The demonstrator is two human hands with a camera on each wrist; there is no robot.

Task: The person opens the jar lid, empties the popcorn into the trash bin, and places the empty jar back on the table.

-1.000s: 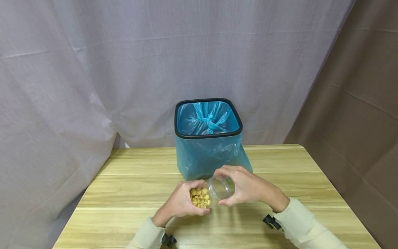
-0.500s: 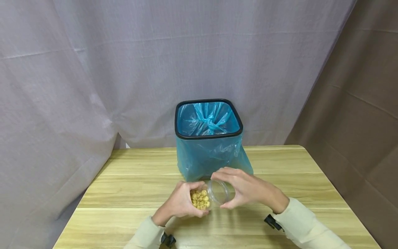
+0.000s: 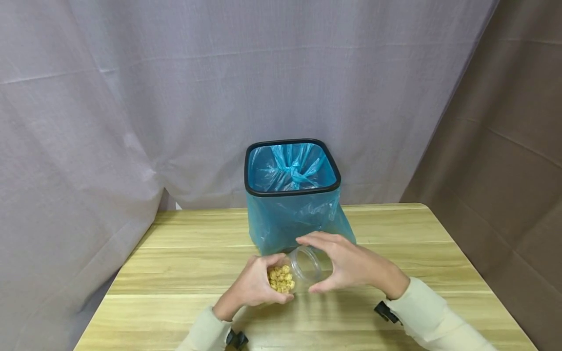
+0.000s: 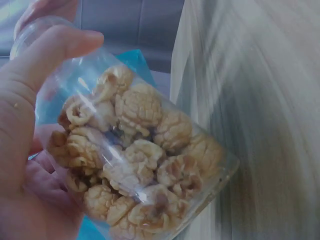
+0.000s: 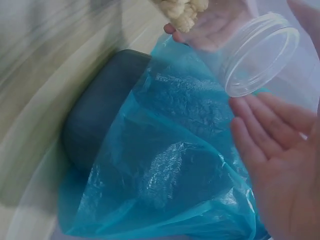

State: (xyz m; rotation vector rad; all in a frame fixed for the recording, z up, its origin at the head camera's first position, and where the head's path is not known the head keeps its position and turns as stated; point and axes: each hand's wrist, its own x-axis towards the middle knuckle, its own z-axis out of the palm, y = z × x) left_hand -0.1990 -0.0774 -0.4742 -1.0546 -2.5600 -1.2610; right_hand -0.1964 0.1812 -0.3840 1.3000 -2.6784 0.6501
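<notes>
A clear plastic jar (image 4: 135, 145) of yellow popcorn (image 3: 281, 279) lies tilted in my left hand (image 3: 253, 286), above the table. The left thumb and fingers grip it around the body. Its round, ridged mouth end (image 5: 262, 55) points right, and I cannot tell whether a clear lid covers it. Around that end my right hand (image 3: 344, 263) is spread, thumb below and fingers above. In the right wrist view its fingers (image 5: 267, 125) are fairly straight, close to the rim; whether they touch it is unclear.
A bin (image 3: 293, 194) with a black rim and a blue plastic liner stands behind the hands on the wooden table (image 3: 189, 253). Grey curtains (image 3: 210, 97) hang behind the table, with a brown one (image 3: 505, 161) at the right.
My right hand's fingers and thumb, closer around the jar's mouth earlier, now stand wider apart. The left hand keeps its grip, with the jar shifted only slightly.
</notes>
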